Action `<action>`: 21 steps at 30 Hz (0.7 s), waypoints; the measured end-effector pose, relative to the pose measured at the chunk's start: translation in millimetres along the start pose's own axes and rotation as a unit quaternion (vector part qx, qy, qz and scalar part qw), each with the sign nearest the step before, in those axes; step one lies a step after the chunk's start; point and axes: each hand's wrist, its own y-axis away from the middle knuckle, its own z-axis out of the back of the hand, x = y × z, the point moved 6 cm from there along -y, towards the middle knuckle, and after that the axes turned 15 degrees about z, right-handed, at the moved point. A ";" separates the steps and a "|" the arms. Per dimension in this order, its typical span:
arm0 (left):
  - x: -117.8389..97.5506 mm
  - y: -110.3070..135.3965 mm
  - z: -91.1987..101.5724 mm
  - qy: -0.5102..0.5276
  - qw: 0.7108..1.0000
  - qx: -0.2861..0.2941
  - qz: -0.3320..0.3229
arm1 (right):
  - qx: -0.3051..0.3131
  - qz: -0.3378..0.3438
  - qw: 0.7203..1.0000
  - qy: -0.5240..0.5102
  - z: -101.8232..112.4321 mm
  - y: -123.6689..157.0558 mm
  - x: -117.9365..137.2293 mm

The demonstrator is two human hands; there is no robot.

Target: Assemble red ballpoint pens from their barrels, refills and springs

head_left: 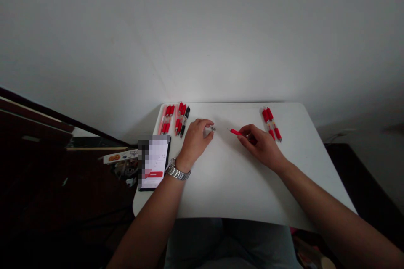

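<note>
My left hand [196, 139], with a metal watch at the wrist, rests on the white table [227, 185], fingers curled round a small clear pen part [212, 128] whose tip pokes out to the right. My right hand [260, 143] is closed on a red pen part [235, 132] that points left toward the other hand. A small gap separates the two parts. Several red pens and one black one [174, 120] lie in a row at the table's far left. Two red pens [271, 123] lie side by side just beyond my right hand.
A phone with a lit screen [154, 162] lies at the table's left edge near my left wrist. A white wall rises behind the table. Dark furniture and clutter fill the floor to the left. My lap shows below the near edge.
</note>
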 end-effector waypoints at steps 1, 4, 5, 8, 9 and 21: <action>0.2 0.2 -0.1 -0.002 1.000 -0.001 -0.002 | -0.001 0.001 1.000 0.001 0.3 0.0 0.4; 0.1 0.9 -0.4 -0.007 1.000 -0.006 -0.010 | -0.002 0.002 1.000 0.006 0.9 0.0 1.3; -0.2 1.1 -0.5 -0.009 1.000 -0.007 -0.012 | -0.001 0.002 1.000 0.007 0.8 0.1 1.3; -1.2 1.3 -0.5 -0.012 1.000 -0.007 -0.010 | -0.001 0.000 1.000 0.004 0.4 0.1 0.7; -1.6 1.3 -0.5 -0.013 1.000 -0.006 -0.008 | -0.001 0.001 1.000 0.001 0.1 0.1 0.4; -4.9 2.0 1.7 -0.017 1.000 0.002 0.002 | 0.006 -0.004 1.000 0.000 -1.2 1.4 -1.9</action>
